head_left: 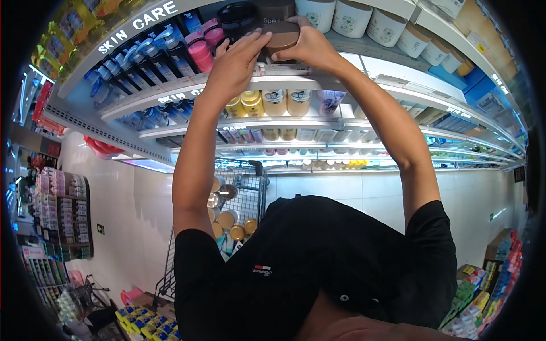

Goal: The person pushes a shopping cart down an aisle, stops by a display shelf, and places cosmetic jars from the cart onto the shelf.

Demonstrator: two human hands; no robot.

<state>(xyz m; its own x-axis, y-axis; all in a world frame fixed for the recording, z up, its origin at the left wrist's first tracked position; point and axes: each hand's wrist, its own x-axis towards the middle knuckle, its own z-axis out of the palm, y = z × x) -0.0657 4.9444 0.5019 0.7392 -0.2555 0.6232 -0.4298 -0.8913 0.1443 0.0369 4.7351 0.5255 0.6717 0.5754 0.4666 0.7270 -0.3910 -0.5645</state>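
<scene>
On the upper shelf, a brown container (282, 41) marked "Spa" stands between my two hands. My right hand (310, 48) grips its right side, thumb across the front and fingers over the top. My left hand (239, 62) lies against its left side, with the fingers stretched toward the lid and the thumb apart. Behind it is another brown container (276, 10). Pink bottles (199, 52) and a dark round-lidded jar (238, 13) are just left of it. White tubs (349, 20) stand to the right on the same shelf.
Blue-capped dark bottles (153, 57) line the shelf at the left. Yellow-lidded jars (252, 103) stand on the shelf below. A wire shopping cart (250, 187) holding several jars (226, 219) is below my left arm, beside my body. More stacked goods (62, 204) stand across the aisle.
</scene>
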